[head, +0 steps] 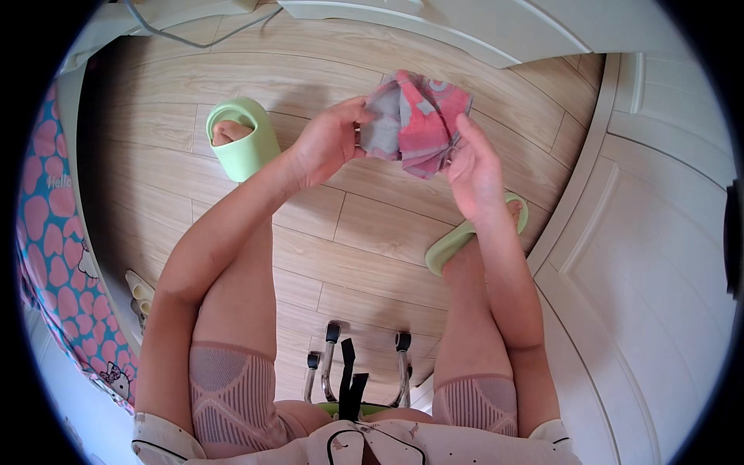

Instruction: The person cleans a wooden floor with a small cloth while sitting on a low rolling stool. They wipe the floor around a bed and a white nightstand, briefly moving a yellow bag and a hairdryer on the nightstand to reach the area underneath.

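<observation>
A pink and grey patterned cloth, folded and partly bunched, is held up between my two hands above the wooden floor. My left hand grips its grey edge, with the fingers partly hidden behind the fabric. On the other side, my right hand pinches the gathered pink edge between thumb and fingers. What the cloth is exactly cannot be told. Below the hands are my legs, with knitted knee sleeves and light green slippers on the feet.
White furniture with a grey cable stands ahead. White panelled doors line the right. A bed with heart-patterned fabric is at left, with pale shoes beside it. Chair legs with casters show below.
</observation>
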A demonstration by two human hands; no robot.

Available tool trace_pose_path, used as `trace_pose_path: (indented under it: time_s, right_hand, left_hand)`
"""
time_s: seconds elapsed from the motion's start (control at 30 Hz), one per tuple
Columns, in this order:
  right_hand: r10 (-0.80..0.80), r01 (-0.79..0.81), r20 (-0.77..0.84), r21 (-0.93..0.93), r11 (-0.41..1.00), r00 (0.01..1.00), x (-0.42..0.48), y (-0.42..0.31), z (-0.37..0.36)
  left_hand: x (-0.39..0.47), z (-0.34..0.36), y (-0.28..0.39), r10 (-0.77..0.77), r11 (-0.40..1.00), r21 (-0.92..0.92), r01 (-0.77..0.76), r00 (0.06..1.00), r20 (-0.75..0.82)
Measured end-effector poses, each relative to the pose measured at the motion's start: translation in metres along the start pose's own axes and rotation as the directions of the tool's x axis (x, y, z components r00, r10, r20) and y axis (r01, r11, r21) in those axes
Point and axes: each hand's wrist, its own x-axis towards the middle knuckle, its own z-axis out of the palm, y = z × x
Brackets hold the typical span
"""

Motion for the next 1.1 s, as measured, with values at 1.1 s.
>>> trace_pose_path:
  time_s: [1.1]
  right_hand:
    - [-0.578, 0.543, 0.360, -0.821, 0.177, 0.733, -0.005, 0.033, 0.045]
  left_hand:
    - [0.007, -0.003, -0.033, 0.139, 0.986, -0.097, -0.136, 0.990, 0.027]
